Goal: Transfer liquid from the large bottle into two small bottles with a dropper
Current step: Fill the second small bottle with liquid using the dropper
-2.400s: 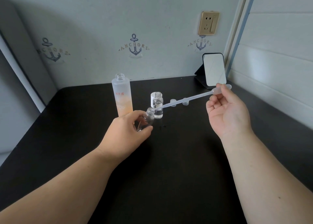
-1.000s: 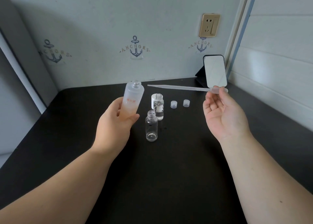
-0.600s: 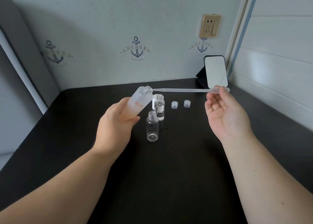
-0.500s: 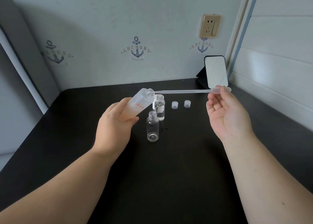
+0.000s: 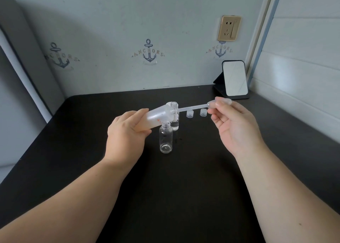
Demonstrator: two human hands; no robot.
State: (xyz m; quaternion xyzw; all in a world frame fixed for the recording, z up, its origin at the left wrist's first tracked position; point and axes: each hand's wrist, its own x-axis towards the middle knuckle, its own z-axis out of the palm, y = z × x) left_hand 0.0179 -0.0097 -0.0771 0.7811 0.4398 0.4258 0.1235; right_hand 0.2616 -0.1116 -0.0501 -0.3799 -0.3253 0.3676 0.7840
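Note:
My left hand (image 5: 127, 134) grips the large frosted bottle (image 5: 157, 117), tilted steeply with its open neck pointing right; it holds pale orange liquid. My right hand (image 5: 233, 125) pinches the bulb of the clear plastic dropper (image 5: 195, 107), whose long stem runs left into the bottle's neck. A small clear bottle (image 5: 166, 138) stands upright and uncapped on the black table (image 5: 165, 187), just below the large bottle. Behind it a second small bottle (image 5: 174, 123) stands upright with clear liquid inside, partly hidden by the large bottle.
Two small clear caps (image 5: 190, 113) (image 5: 203, 112) lie on the table behind the dropper. A standing mirror (image 5: 234, 78) is at the back right corner. A few droplets (image 5: 179, 139) spot the table right of the near small bottle.
My left hand let go of the small bottle, lifted the large bottle and tilted it further right. My right hand swung the dropper level and slid its tip into the neck.

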